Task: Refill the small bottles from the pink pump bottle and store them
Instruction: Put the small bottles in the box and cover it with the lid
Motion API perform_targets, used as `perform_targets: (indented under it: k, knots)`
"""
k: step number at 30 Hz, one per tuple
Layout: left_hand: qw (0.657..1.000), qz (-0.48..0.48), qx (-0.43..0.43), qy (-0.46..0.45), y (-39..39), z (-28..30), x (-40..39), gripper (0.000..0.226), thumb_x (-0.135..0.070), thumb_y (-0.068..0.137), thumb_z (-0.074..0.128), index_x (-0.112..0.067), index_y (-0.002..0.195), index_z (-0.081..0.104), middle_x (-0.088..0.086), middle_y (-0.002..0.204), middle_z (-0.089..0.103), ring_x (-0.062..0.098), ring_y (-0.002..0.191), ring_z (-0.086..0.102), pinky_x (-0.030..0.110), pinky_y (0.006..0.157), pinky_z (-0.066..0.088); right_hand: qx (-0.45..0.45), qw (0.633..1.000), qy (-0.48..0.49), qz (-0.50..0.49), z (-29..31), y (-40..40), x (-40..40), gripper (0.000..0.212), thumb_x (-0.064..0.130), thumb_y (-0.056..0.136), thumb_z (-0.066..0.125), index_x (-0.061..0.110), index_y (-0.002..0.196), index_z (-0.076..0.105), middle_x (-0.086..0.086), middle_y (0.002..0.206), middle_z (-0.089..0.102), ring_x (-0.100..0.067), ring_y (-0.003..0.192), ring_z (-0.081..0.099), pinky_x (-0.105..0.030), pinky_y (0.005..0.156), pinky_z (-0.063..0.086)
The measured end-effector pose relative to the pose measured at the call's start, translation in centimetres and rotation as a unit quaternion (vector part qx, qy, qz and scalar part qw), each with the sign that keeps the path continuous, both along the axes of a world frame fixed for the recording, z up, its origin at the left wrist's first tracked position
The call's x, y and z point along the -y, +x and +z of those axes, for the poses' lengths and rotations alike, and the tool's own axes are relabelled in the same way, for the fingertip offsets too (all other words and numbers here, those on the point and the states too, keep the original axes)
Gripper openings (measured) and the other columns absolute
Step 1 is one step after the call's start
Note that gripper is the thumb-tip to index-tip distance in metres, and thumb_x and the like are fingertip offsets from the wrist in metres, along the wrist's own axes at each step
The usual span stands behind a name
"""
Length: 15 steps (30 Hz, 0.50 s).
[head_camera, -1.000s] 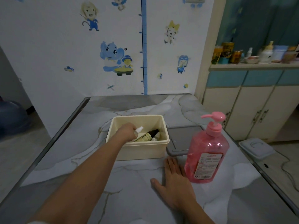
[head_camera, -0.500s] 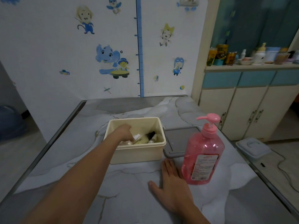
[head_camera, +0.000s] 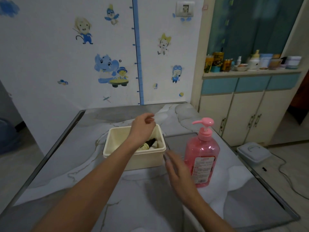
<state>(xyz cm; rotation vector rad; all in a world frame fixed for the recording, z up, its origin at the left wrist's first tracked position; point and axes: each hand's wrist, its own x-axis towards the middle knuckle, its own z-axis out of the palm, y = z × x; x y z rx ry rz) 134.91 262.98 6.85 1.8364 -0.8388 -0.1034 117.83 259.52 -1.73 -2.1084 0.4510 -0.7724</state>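
A cream plastic box (head_camera: 133, 159) stands mid-table with small bottles (head_camera: 149, 144) lying inside, one dark and one with a yellowish label. My left hand (head_camera: 142, 128) hovers over the box's far rim, fingers loosely curled, holding nothing that I can see. My right hand (head_camera: 177, 169) is blurred and lifted off the table, fingers straight, between the box's right front corner and the pink pump bottle (head_camera: 202, 156). The pump bottle stands upright to the right of the box, mostly full. A grey lid (head_camera: 179, 141) lies flat behind, between box and bottle.
The marble-patterned table (head_camera: 150, 206) has dark edges left and right and meets the stickered wall at the back. To the right stand a cabinet (head_camera: 242, 114) topped with jars and a white lidded container (head_camera: 253, 152) on the floor with a cable.
My left hand came up out of the box, leaving the small bottle inside. My right hand lifted off the table and moved forward toward the box.
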Motion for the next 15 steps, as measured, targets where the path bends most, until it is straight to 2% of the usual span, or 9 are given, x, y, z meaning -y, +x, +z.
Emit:
perform_targets:
  k: [3, 6, 9, 11, 13, 15]
  knots:
    - [0.994, -0.04, -0.091, -0.048, -1.8, 1.0, 1.7, 0.033, -0.014, 0.088, 0.057, -0.014, 0.121, 0.062, 0.001, 0.11, 0.067, 0.012, 0.103, 0.061, 0.025, 0.092, 0.046, 0.122, 0.992, 0.012, -0.028, 6.0, -1.2, 0.5, 0.029, 0.023, 0.096, 0.041, 0.036, 0.119, 0.053, 0.026, 0.117, 0.055, 0.015, 0.111, 0.048, -0.006, 0.095, 0.04]
    - [0.98, -0.069, -0.176, -0.068, -3.3, 1.4, 3.4, 0.036, -0.017, 0.088, 0.058, -0.014, 0.124, 0.06, 0.003, 0.116, 0.065, 0.015, 0.108, 0.06, 0.032, 0.098, 0.046, 0.217, 0.975, 0.007, -0.045, 12.3, -3.1, 1.9, 0.028, 0.018, 0.098, 0.039, 0.023, 0.12, 0.057, 0.013, 0.114, 0.06, 0.003, 0.109, 0.055, -0.01, 0.09, 0.046]
    - [0.962, -0.091, -0.249, -0.071, -4.6, 1.0, 5.0, 0.026, -0.015, 0.089, 0.057, -0.013, 0.114, 0.061, 0.005, 0.112, 0.061, 0.016, 0.104, 0.058, 0.031, 0.09, 0.044, 0.279, 0.958, 0.01, -0.064, 16.7, -4.9, 4.0, 0.026, 0.015, 0.099, 0.037, 0.021, 0.115, 0.057, 0.012, 0.108, 0.06, -0.003, 0.108, 0.058, -0.012, 0.089, 0.048]
    - [0.96, -0.095, -0.262, -0.033, -5.5, 0.1, 6.0, 0.017, -0.019, 0.088, 0.056, -0.013, 0.103, 0.061, 0.007, 0.101, 0.055, 0.019, 0.096, 0.053, 0.032, 0.08, 0.042, 0.274, 0.955, 0.056, -0.097, 17.9, -5.2, 6.6, 0.026, 0.016, 0.099, 0.037, 0.019, 0.113, 0.059, 0.01, 0.107, 0.061, -0.005, 0.106, 0.059, -0.016, 0.091, 0.049]
    - [0.957, -0.099, -0.273, 0.02, -6.5, -1.2, 6.9, 0.02, -0.023, 0.087, 0.055, -0.01, 0.102, 0.058, 0.005, 0.09, 0.052, 0.018, 0.083, 0.049, 0.03, 0.069, 0.038, 0.227, 0.959, 0.112, -0.131, 17.5, -5.0, 9.7, 0.026, 0.019, 0.098, 0.038, 0.017, 0.109, 0.061, 0.008, 0.103, 0.062, -0.007, 0.105, 0.059, -0.022, 0.094, 0.049]
    - [0.946, -0.104, -0.304, 0.048, -7.1, -2.8, 7.7, 0.026, -0.024, 0.088, 0.056, -0.007, 0.107, 0.059, 0.006, 0.098, 0.061, 0.016, 0.083, 0.056, 0.022, 0.067, 0.043, 0.145, 0.964, 0.152, -0.163, 15.5, -4.4, 12.9, 0.025, 0.022, 0.096, 0.041, 0.012, 0.104, 0.063, -0.002, 0.102, 0.064, -0.02, 0.109, 0.06, -0.031, 0.097, 0.049]
